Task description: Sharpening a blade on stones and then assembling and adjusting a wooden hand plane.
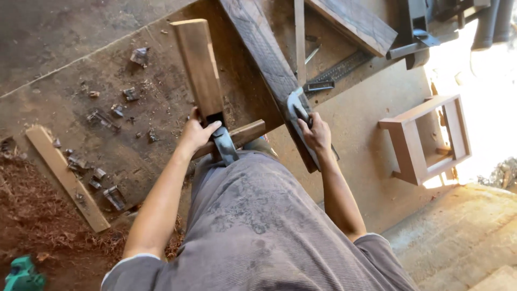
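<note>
Your left hand (198, 132) is clenched around the neck of a wooden plane (200, 67), by its metal blade (223, 144), while your right hand (315, 133) grips a grey tool (296, 108) pressed to the dark plank (264, 59) on the bench (355, 140). You look mid-stroke; next, keep both holds firm and steady.

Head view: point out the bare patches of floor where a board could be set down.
Bare floor lies between the dark plank and the small wooden frame. Another bare stretch is at top left. It is crowded left of the left hand: wood scraps, a slat, shavings.
</note>
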